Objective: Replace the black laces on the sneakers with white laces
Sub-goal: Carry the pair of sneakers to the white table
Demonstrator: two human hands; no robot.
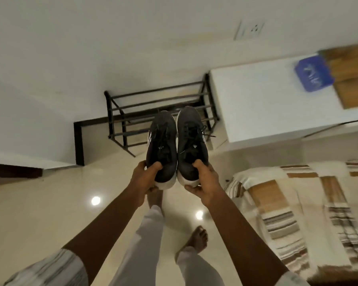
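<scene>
I hold two black sneakers with white soles side by side in the air, toes pointing away from me. My left hand grips the heel of the left sneaker, thumb inside the collar. My right hand grips the heel of the right sneaker the same way. Both shoes carry black laces; a loose lace end sticks out to the right of the right shoe. No white laces are in view.
A black metal shoe rack stands against the wall just beyond the shoes. A white cabinet with a blue box is to the right. A striped blanket covers a bed at right. My bare feet stand on glossy cream tile floor.
</scene>
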